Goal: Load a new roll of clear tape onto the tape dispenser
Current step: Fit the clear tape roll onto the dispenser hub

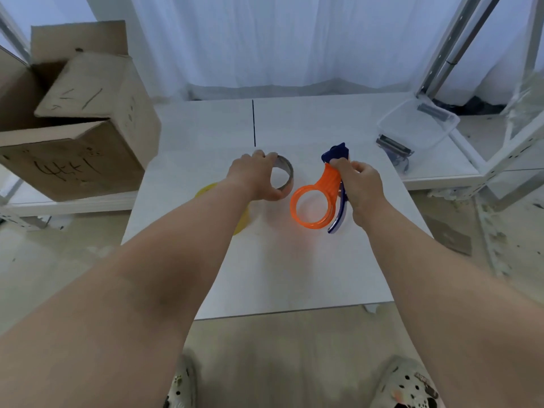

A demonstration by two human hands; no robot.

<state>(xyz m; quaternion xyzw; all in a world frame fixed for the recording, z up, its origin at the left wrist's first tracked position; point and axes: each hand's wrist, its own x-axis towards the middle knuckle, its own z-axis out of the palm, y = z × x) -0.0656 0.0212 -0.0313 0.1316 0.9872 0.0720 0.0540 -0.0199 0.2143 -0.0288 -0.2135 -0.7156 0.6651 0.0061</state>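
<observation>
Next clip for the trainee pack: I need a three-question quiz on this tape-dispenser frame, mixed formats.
1. True or false: a tape roll already sits on the orange tape dispenser that the right hand grips.
2. The left hand grips: A) a cardboard ring; B) scissors; C) a plastic tub.
3. Fill in: the yellow roll lies on the table, partly hidden under the left ____.
Key: 1 false; 2 A; 3 forearm.

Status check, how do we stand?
Left hand grips thin brown ring on table. Right hand holds orange dispenser, hub empty. Yellowish roll beneath left forearm.
</observation>
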